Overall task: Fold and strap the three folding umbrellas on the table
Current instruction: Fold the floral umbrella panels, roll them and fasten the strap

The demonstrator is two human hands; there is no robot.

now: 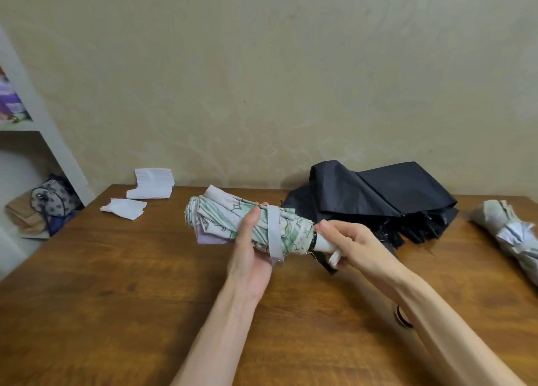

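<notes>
- Head view, the hands: the left hand (252, 241) cups the rolled canopy of the floral umbrella (233, 225) from below, thumb up across the front and fingertips just showing over the top; that grip looks meant to keep the folds pressed tight so the roll cannot spring loose; the right hand (353, 247) is wrapped round the white handle (324, 244) at the other end of the same umbrella, probably to steady it or turn it against the left.
- Head view, the strap: a pale grey strap (274, 231) runs round the roll just right of the left thumb, between the two hands; its lower end sticks out below the bundle; whether it is fastened I cannot tell; my guess is that the strapping of this one is nearly done.
- Head view, the other two: the black umbrella (378, 196) lies slack and unfolded on the table (131, 283), just beyond the right hand, so it seems to wait its turn; a grey-white umbrella (506, 231) lies well out to the right of the right hand, bunched rather than neat; no strap is visible on it.
- Head view, the rest: folded white papers (151, 186) lie beyond and to the left of the left hand, well apart from the work.
</notes>
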